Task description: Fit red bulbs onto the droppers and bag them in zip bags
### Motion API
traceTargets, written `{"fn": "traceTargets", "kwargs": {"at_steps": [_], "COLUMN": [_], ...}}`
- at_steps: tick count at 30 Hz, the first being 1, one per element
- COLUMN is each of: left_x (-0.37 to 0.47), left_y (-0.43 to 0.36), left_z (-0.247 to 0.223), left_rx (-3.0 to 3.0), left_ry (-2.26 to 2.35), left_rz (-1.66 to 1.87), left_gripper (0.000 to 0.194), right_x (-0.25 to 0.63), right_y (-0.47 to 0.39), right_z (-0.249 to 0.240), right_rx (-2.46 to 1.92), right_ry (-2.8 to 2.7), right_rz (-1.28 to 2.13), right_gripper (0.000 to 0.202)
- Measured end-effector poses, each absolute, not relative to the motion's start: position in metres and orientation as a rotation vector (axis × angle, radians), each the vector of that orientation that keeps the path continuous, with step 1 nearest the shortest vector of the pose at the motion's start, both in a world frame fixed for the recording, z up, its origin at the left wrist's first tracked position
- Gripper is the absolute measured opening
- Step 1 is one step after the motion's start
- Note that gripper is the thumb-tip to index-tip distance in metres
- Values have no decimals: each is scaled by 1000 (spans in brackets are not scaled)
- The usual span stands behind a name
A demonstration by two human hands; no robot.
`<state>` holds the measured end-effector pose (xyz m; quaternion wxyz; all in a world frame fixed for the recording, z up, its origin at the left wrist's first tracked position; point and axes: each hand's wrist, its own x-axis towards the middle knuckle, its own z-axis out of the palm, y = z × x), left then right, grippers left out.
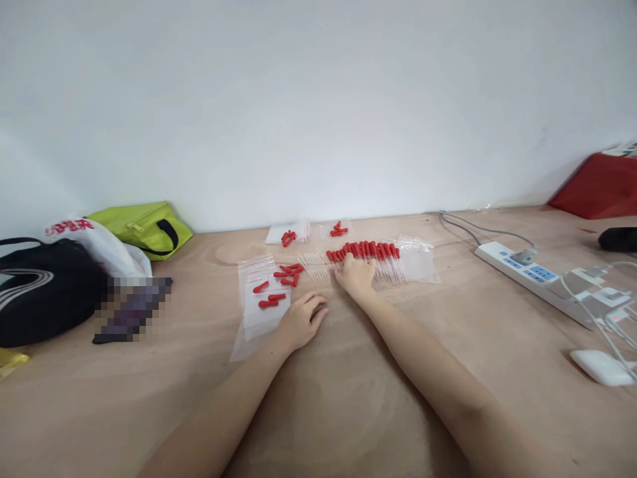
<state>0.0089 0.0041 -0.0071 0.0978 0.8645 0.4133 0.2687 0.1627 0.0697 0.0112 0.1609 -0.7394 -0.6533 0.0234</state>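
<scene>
A row of glass droppers with red rubber bulbs [381, 251] lies side by side in the middle of the table. Over its left part is my right hand [357, 275], fingers curled down among the droppers; whatever they grip is hidden. Just left of the row lie several bare glass tubes [313, 264]. My left hand [302, 320] rests on the table, fingers loosely apart and holding nothing, beside clear zip bags [251, 325]. Loose red rubber bulbs [269, 303] lie on these bags, and more red bulbs [288, 273] are near their right edge.
Behind are more bags with red bulbs [338, 230]; right of the row lies a clear bag [419, 259]. A power strip [512, 269] with cables and a white case [600, 367] sit right. Left are a black bag [44, 299] and a lime-green bag [144, 226].
</scene>
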Motion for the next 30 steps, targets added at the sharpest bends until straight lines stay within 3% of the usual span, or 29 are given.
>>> {"fn": "traceTargets", "kwargs": {"at_steps": [5, 14, 23, 30], "left_x": [9, 9, -22, -36], "left_y": [4, 4, 27, 41], "left_z": [-6, -7, 5, -1], "left_rx": [2554, 2594, 2522, 2499], "left_ry": [1214, 1195, 2000, 2086], "left_rz": [778, 814, 1032, 829], "left_gripper": [13, 13, 12, 15], "right_x": [155, 134, 168, 193], "right_y": [77, 85, 36, 16], "right_z": [8, 11, 28, 21], "right_rx": [-1949, -2102, -2092, -1956], "right_ry": [-1921, -1966, -2212, -2152], "right_rz": [13, 42, 171, 227], "right_gripper": [25, 29, 21, 30]}}
